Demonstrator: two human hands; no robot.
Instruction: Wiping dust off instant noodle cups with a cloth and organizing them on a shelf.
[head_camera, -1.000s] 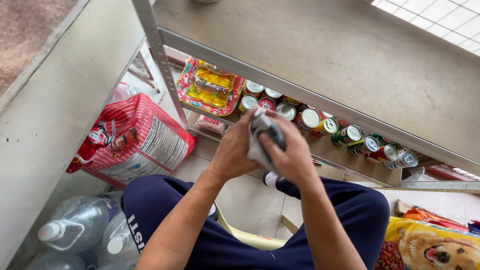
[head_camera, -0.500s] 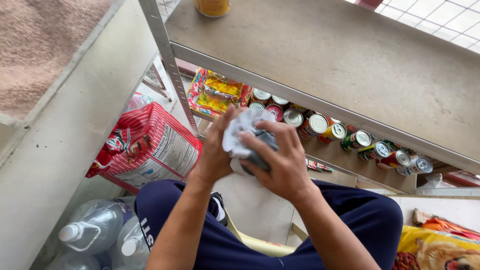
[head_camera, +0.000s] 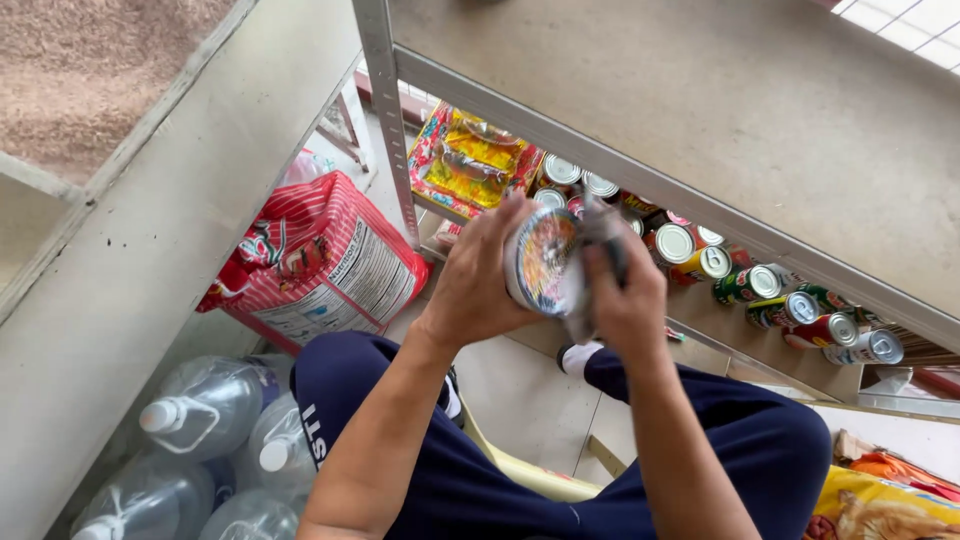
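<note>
1. Can (head_camera: 542, 262) held up in front of the shelf (head_camera: 700, 90), just above the knees, its printed face turned toward the camera.
2. Left hand (head_camera: 480, 275) closed around the can's left side, fingers curled over the rim.
3. Right hand (head_camera: 625, 295) closed on a grey cloth (head_camera: 590, 280), pressed against the can's right side; cloth hanging down between hand and can.
4. Just behind the hands, a row of cans (head_camera: 760, 285) lying along the lower shelf, lids facing out; nothing between them and the held can.
5. Left of that row, a yellow and red packet (head_camera: 470, 165) on the same lower shelf.
6. Further left, on the floor, a red striped bag (head_camera: 330, 255) leaning by the shelf post.
7. Bottom left, clear water bottles (head_camera: 210, 410) with white caps, well apart from the hands.
8. Bottom right, edge of a yellow bag (head_camera: 890, 505).
9. Compared with half a second ago: cloth then wrapped over the whole can and hiding it; now pulled to the right side, can's face uncovered, hands slightly higher and further right.
</note>
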